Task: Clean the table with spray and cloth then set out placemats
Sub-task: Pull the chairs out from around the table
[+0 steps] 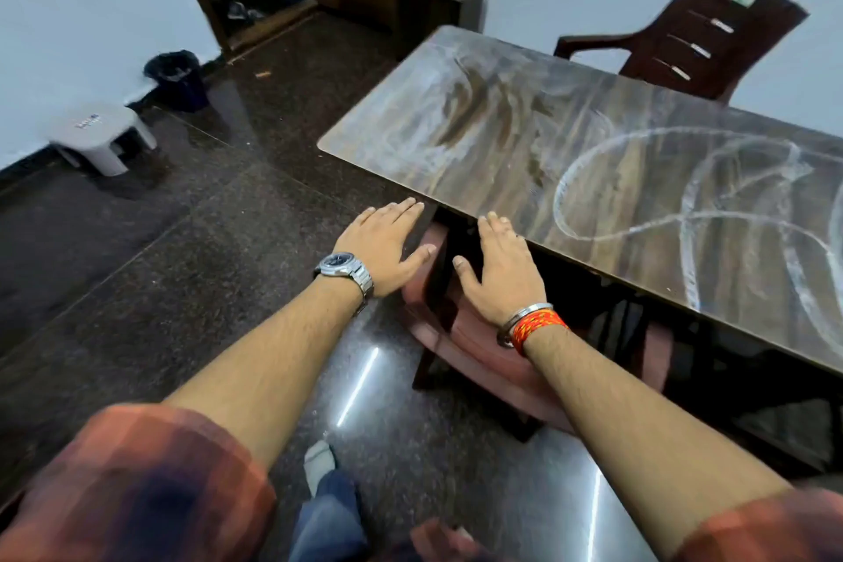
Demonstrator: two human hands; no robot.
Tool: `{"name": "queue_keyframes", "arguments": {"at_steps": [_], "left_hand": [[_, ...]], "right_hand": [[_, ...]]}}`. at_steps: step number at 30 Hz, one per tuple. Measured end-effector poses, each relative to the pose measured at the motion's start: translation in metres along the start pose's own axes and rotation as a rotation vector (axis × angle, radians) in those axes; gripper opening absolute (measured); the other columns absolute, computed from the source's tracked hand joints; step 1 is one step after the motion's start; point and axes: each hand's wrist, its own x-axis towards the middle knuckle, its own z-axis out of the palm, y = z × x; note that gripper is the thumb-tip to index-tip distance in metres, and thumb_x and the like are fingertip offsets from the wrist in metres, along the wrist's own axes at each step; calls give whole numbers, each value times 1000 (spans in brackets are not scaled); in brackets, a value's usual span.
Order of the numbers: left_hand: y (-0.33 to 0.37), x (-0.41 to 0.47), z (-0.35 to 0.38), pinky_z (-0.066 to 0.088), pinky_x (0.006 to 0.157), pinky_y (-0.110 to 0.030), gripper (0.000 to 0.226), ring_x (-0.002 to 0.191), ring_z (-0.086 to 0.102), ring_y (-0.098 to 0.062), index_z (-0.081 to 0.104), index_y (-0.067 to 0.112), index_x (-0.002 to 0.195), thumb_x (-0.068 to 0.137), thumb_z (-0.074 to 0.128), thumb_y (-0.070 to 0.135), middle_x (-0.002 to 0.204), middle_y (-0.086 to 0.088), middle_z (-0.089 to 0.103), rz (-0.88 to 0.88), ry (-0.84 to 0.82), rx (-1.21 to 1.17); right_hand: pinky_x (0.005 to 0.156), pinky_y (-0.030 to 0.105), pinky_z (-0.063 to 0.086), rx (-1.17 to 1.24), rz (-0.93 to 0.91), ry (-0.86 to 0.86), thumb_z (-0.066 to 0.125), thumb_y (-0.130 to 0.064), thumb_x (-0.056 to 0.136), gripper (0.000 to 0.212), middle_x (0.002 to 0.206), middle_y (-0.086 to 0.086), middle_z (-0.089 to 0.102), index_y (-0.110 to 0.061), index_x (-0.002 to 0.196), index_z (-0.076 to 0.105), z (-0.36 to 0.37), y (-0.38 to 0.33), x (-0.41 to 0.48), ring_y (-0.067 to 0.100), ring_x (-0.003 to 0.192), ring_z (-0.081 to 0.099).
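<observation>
A brown wood-grain table fills the right half of the view, its top smeared with white chalky rings and streaks. My left hand, with a steel watch on the wrist, is held flat and empty in the air just off the table's near edge. My right hand, with a bangle and an orange thread on the wrist, is also flat and empty, its fingertips over the table's near edge. No spray bottle, cloth or placemat is in view.
A reddish plastic chair is tucked under the table's near side below my hands. A dark brown chair stands at the far side. On the dark floor at left are a small white stool and a black bin.
</observation>
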Motion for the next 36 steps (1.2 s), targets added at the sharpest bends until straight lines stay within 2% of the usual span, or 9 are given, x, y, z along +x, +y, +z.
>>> {"name": "queue_keyframes", "arguments": {"at_steps": [4, 7, 10, 13, 15, 22, 28, 32, 36], "left_hand": [[-84, 23, 3, 9, 125, -39, 84, 154, 23, -17, 22, 19, 161, 90, 24, 64, 169, 2, 23, -101, -38, 23], [-158, 48, 2, 12, 125, -42, 69, 149, 33, -16, 34, 18, 156, 98, 43, 54, 163, 1, 37, -175, -95, 31], [-230, 74, -15, 15, 123, -45, 60, 141, 44, -20, 43, 17, 149, 98, 48, 49, 155, 0, 47, -227, -169, 23], [-293, 100, -30, 13, 123, -44, 62, 141, 45, -20, 39, 18, 152, 99, 47, 50, 157, 0, 45, -242, -236, 40], [-334, 123, -38, 12, 123, -45, 63, 142, 44, -20, 37, 19, 153, 100, 46, 51, 157, 0, 45, -242, -292, 52], [-431, 246, -52, 13, 123, -45, 61, 140, 46, -21, 40, 16, 150, 100, 45, 50, 154, -3, 49, -182, -326, 77], [-485, 418, -80, 15, 123, -46, 60, 139, 47, -22, 44, 15, 147, 99, 47, 51, 151, -4, 52, -82, -287, 126], [-508, 523, -107, 16, 123, -45, 63, 140, 46, -22, 40, 16, 151, 99, 48, 50, 153, -3, 50, -31, -264, 137], [-521, 632, -118, 17, 124, -45, 71, 146, 39, -23, 30, 15, 157, 98, 49, 51, 161, -4, 38, 24, -196, 101]], "right_hand": [[117, 45, 21, -5, -65, -99, 45, -45, 88, 74, 156, 12, 26, -6, 148, 28, 40, -48, 66, 26, 145, 20], [117, 43, 21, -30, -93, -208, 53, -40, 89, 70, 157, 8, 24, -11, 148, 28, 74, -85, 119, 25, 144, 21], [114, 41, 28, -104, -93, -379, 54, -41, 88, 69, 157, 5, 25, -15, 148, 30, 107, -124, 179, 25, 141, 28], [112, 40, 32, -114, -42, -523, 54, -41, 88, 73, 159, 4, 19, -17, 150, 24, 135, -154, 228, 25, 140, 29], [112, 39, 32, -107, -4, -551, 53, -40, 88, 73, 159, 3, 18, -17, 150, 23, 151, -170, 260, 25, 141, 28], [110, 39, 33, -10, 93, -424, 55, -36, 88, 67, 154, 6, 31, -16, 147, 30, 183, -200, 407, 26, 137, 34], [114, 38, 29, 38, 155, -308, 56, -36, 88, 67, 154, 8, 30, -13, 146, 33, 202, -183, 579, 26, 139, 32], [114, 39, 29, 12, 237, -255, 56, -38, 88, 66, 153, 9, 34, -11, 145, 34, 200, -162, 678, 26, 138, 34], [115, 40, 28, 37, 322, -163, 55, -37, 89, 65, 151, 11, 36, -9, 144, 35, 198, -130, 769, 27, 139, 32]]}}
